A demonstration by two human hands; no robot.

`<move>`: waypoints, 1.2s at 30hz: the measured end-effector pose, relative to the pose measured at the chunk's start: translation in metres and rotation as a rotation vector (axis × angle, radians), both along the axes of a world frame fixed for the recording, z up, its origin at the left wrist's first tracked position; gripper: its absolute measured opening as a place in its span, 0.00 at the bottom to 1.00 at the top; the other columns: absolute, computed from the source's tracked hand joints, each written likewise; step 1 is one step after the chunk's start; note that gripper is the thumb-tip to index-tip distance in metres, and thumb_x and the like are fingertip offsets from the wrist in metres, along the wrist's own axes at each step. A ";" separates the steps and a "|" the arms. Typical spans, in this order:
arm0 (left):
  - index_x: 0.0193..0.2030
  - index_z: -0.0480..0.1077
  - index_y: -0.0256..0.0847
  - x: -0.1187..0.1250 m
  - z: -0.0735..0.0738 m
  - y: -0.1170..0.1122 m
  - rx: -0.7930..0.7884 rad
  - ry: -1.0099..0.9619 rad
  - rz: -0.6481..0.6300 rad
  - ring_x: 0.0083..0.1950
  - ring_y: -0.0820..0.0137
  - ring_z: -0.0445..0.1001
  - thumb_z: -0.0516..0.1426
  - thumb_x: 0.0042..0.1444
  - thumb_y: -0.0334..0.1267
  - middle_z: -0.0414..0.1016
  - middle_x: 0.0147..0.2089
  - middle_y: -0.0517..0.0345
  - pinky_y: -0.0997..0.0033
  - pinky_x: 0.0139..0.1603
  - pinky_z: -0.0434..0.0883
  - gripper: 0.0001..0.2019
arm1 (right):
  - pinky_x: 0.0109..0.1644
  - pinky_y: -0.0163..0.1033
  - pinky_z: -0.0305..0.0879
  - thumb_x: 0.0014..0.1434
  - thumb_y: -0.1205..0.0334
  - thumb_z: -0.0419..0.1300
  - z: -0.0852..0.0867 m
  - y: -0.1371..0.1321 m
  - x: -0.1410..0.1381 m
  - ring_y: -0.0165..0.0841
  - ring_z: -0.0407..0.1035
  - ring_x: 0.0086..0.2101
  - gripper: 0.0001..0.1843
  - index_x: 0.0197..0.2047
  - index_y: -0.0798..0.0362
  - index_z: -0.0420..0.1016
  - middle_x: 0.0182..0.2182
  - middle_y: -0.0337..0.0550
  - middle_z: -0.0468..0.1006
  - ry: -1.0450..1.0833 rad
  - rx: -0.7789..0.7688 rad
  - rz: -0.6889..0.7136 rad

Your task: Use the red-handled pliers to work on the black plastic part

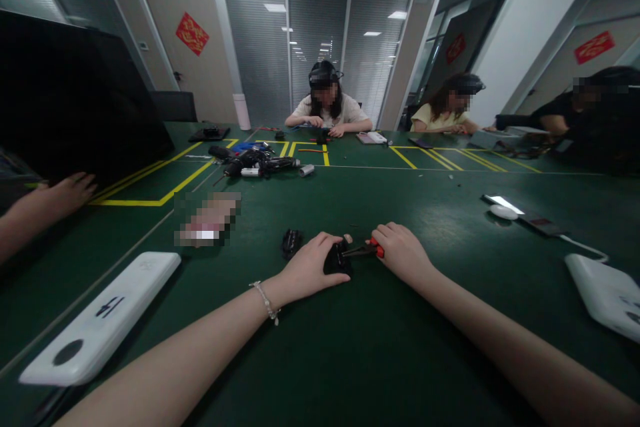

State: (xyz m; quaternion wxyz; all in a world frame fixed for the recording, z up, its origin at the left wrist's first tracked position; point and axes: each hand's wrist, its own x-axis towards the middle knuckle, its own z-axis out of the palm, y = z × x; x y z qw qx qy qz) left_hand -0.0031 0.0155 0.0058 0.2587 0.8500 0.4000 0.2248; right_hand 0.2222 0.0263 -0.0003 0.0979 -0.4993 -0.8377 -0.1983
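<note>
My left hand (314, 265) holds a small black plastic part (338, 260) against the green table, fingers along its far side and thumb along the near side. In my right hand (401, 251) is a pair of red-handled pliers (363, 251), gripped by the handles. Their dark jaws point left and reach the black part; whether they pinch anything there I cannot tell. Another small black piece (291, 243) lies just left of my left hand. Beyond the part sits a tiny pale bit (348, 238), too small to name.
White power bank (113, 317) lies left, another white device (607, 293) right. A blurred phone-like object (209, 219) and a pile of dark tools and cables (250, 160) lie farther off. A large black screen (75, 93) stands left, near another person's hand (70, 193). Several people sit opposite.
</note>
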 end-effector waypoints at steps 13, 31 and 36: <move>0.53 0.57 0.45 0.000 0.002 -0.001 -0.008 0.020 0.005 0.49 0.60 0.64 0.58 0.43 0.49 0.60 0.51 0.54 0.61 0.47 0.64 0.29 | 0.39 0.40 0.57 0.51 0.69 0.52 0.001 -0.003 -0.001 0.35 0.63 0.35 0.08 0.36 0.55 0.69 0.34 0.45 0.72 -0.030 -0.021 -0.050; 0.52 0.58 0.45 -0.001 0.000 0.000 0.026 0.006 -0.005 0.48 0.61 0.64 0.59 0.44 0.49 0.61 0.50 0.54 0.61 0.47 0.64 0.28 | 0.39 0.40 0.55 0.51 0.72 0.50 0.004 -0.003 -0.003 0.35 0.62 0.35 0.09 0.34 0.55 0.69 0.34 0.45 0.71 -0.072 0.023 -0.035; 0.52 0.57 0.45 -0.001 0.000 0.000 0.018 0.012 -0.005 0.48 0.62 0.64 0.58 0.44 0.49 0.61 0.50 0.55 0.62 0.47 0.64 0.29 | 0.39 0.40 0.55 0.53 0.70 0.50 0.004 -0.001 0.000 0.35 0.61 0.35 0.08 0.34 0.55 0.69 0.33 0.45 0.71 -0.062 -0.001 -0.024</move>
